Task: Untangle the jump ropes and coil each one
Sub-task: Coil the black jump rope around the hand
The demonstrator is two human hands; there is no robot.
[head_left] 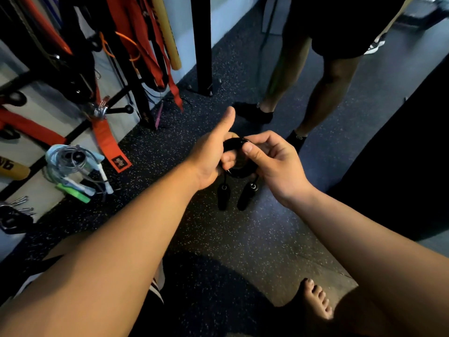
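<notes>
Both hands gripped the glossy black jump rope in mid-air over the speckled rubber floor, left hand hooked through its coil, right hand pinching the rim; coiling seemed nearly done, so securing the dangling black handles looked the next need.

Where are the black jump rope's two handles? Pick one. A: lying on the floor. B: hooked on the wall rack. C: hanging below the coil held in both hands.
C: the handles dangle under the black coil, which the left hand and right hand grip above the floor.
</notes>
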